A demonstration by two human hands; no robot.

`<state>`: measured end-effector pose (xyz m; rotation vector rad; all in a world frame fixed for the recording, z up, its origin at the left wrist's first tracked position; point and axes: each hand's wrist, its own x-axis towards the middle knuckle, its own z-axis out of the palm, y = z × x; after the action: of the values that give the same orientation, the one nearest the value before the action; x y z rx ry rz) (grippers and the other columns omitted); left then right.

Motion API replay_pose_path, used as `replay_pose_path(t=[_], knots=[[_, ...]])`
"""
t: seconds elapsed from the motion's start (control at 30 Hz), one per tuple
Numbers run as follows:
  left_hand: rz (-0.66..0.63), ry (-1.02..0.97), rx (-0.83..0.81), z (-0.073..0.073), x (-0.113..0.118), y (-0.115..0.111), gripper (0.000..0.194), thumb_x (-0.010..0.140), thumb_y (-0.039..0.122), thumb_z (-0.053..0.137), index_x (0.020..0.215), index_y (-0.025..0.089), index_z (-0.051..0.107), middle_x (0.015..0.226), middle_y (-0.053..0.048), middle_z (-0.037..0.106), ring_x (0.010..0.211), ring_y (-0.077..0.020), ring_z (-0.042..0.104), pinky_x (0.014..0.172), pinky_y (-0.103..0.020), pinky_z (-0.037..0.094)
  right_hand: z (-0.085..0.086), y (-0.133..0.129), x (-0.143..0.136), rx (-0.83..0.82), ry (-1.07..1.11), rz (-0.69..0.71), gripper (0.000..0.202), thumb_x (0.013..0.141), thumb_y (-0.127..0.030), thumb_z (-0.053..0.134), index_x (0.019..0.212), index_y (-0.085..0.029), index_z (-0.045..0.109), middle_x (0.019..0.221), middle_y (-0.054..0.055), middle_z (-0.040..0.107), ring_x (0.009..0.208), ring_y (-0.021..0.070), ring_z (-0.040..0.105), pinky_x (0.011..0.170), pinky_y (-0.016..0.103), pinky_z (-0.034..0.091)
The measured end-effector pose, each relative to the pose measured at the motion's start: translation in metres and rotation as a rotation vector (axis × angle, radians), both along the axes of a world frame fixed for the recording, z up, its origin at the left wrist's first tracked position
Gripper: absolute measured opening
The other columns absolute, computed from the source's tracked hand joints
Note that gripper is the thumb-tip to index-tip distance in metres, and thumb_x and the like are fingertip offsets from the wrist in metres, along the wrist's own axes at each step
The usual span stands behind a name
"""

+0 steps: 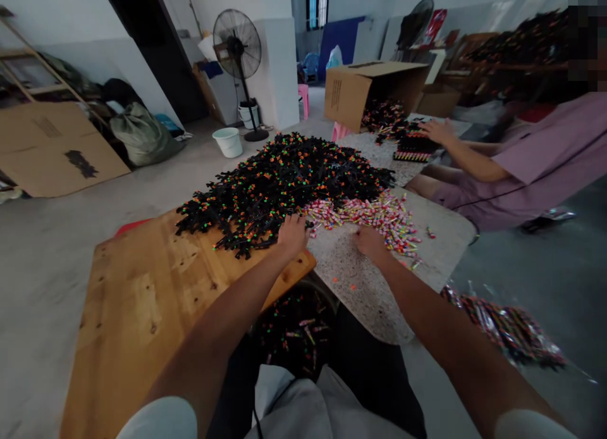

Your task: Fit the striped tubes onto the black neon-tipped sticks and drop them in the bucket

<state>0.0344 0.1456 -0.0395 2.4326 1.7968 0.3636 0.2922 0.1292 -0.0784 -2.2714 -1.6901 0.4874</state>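
Two bare hands work near the middle of the frame, both forearms reaching up from the bottom corners. The left hand (pixel 293 233) lies at the lower right edge of a heap (pixel 284 179) of black pieces with orange and green tips, its fingers bent over the edge; I cannot tell whether they pinch a piece. The right hand (pixel 371 243), right of centre, is curled with its fingertips drawn together, over the speckled table (pixel 351 300); whether anything sits between them is too small to tell.

The heap fills the centre, spreading left onto the wooden table (pixel 128 306). Bright pink, white and yellow tubes (pixel 374 214) lie along its lower right side, just beside the right hand. Two orange bits (pixel 353 287) lie below that hand. At bottom centre, a dark tub (pixel 327 290) between the knees holds more black pieces and some tubes.

At upper right, a co-worker's hand (pixel 441 132) is over a row of black pieces, near an open carton (pixel 348 100). Plastic-wrapped packs (pixel 512 331) lie on the floor at lower right. A fan (pixel 236 43) stands upper left of centre, near a white bucket (pixel 227 142).
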Motion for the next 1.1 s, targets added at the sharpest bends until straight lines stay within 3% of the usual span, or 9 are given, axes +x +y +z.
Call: replay_pose_path(t=[0.2, 0.3, 0.4, 0.47, 0.57, 0.63, 0.7, 0.87, 1.1], knots=[[-0.097, 0.181, -0.031, -0.013, 0.008, 0.031, 0.043, 0.096, 0.039, 0.067, 0.128, 0.012, 0.068, 0.148, -0.022, 0.054, 0.139, -0.0396, 0.041, 0.118, -0.058, 0.030, -0.005, -0.052, -0.015, 0.138, 0.248, 0.048, 0.028, 0.094, -0.039, 0.051, 0.099, -0.017, 0.067, 0.085, 0.007, 0.075, 0.077, 0.0194, 0.070, 0.066, 0.026, 0.048], [-0.159, 0.129, 0.014, -0.014, -0.004, 0.027, 0.030, 0.095, 0.029, 0.068, 0.122, 0.017, 0.069, 0.145, -0.017, 0.059, 0.139, -0.0346, 0.043, 0.124, -0.058, 0.023, -0.003, -0.073, -0.022, 0.195, 0.670, 0.104, 0.018, 0.086, -0.039, 0.055, 0.089, -0.021, 0.057, 0.065, -0.003, 0.065, 0.051, 0.0140, 0.055, 0.050, 0.024, 0.041], [-0.136, -0.104, -0.033, -0.009, -0.018, 0.007, 0.019, 0.095, 0.025, 0.066, 0.112, 0.017, 0.069, 0.123, -0.013, 0.070, 0.125, -0.0283, 0.058, 0.119, -0.051, 0.036, 0.010, -0.083, -0.032, 0.224, 0.974, 0.129, 0.019, 0.078, -0.036, 0.062, 0.088, -0.023, 0.051, 0.067, -0.006, 0.064, 0.045, 0.0106, 0.049, 0.044, 0.022, 0.038], [-0.116, -0.377, -0.173, -0.001, -0.025, -0.014, 0.020, 0.096, 0.028, 0.065, 0.111, 0.016, 0.067, 0.107, -0.010, 0.073, 0.108, -0.0240, 0.067, 0.104, -0.042, 0.051, 0.025, -0.086, -0.041, 0.257, 1.077, 0.148, 0.022, 0.079, -0.037, 0.065, 0.090, -0.023, 0.051, 0.071, -0.006, 0.066, 0.046, 0.0100, 0.050, 0.044, 0.022, 0.039], [-0.226, -0.813, -0.541, 0.015, -0.034, -0.052, 0.038, 0.096, 0.032, 0.064, 0.130, 0.016, 0.058, 0.100, -0.007, 0.075, 0.088, -0.0185, 0.073, 0.083, -0.032, 0.059, 0.050, -0.092, -0.058, 0.282, 1.189, 0.234, 0.030, 0.084, -0.045, 0.069, 0.099, -0.022, 0.058, 0.075, -0.004, 0.067, 0.047, 0.0096, 0.052, 0.044, 0.024, 0.042], [-0.299, -0.983, -0.809, 0.028, -0.039, -0.075, 0.052, 0.093, 0.036, 0.068, 0.139, 0.017, 0.051, 0.102, -0.009, 0.077, 0.082, -0.0181, 0.076, 0.075, -0.030, 0.060, 0.065, -0.099, -0.069, 0.283, 1.240, 0.284, 0.038, 0.085, -0.050, 0.071, 0.106, -0.021, 0.062, 0.077, -0.003, 0.067, 0.049, 0.0096, 0.053, 0.045, 0.024, 0.043], [-0.316, -1.050, -0.955, 0.039, -0.042, -0.093, 0.055, 0.088, 0.038, 0.073, 0.134, 0.017, 0.051, 0.108, -0.012, 0.077, 0.080, -0.0191, 0.078, 0.068, -0.028, 0.060, 0.076, -0.106, -0.077, 0.268, 1.273, 0.316, 0.040, 0.084, -0.053, 0.073, 0.106, -0.021, 0.064, 0.075, -0.003, 0.066, 0.049, 0.0097, 0.053, 0.046, 0.025, 0.043], [-0.336, -1.031, -0.892, 0.059, -0.043, -0.113, 0.049, 0.084, 0.036, 0.074, 0.125, 0.015, 0.057, 0.100, -0.008, 0.077, 0.054, -0.0104, 0.067, 0.046, -0.018, 0.042, 0.087, -0.122, -0.085, 0.202, 1.290, 0.343, 0.036, 0.082, -0.051, 0.075, 0.098, -0.020, 0.065, 0.067, -0.005, 0.062, 0.049, 0.0104, 0.052, 0.045, 0.025, 0.043], [-0.301, -0.940, -0.764, 0.067, -0.042, -0.124, 0.054, 0.088, 0.051, 0.076, 0.123, 0.010, 0.069, 0.078, -0.002, 0.072, 0.042, -0.0044, 0.047, 0.042, -0.019, 0.033, 0.081, -0.133, -0.087, 0.228, 1.280, 0.338, 0.037, 0.085, -0.052, 0.075, 0.102, -0.020, 0.067, 0.071, -0.003, 0.065, 0.050, 0.0107, 0.054, 0.047, 0.026, 0.044]])
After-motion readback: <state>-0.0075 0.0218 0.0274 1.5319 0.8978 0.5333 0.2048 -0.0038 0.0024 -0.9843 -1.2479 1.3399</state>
